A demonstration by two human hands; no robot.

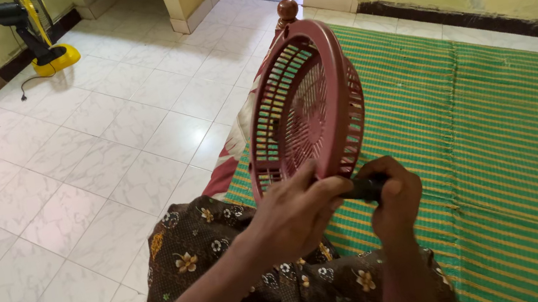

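You sit on the green striped mat [494,138], holding the maroon slotted basket [305,106] upright over it. Your left hand [293,215] grasps its lower rim; your right hand [396,196] clenches a small dark piece [364,190] against it, seemingly mid-work

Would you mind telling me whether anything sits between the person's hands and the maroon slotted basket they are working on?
Nothing visible does. The left hand already grips the lower rim of the maroon basket, held on edge over the green striped mat. The right hand presses a small dark object against that rim.
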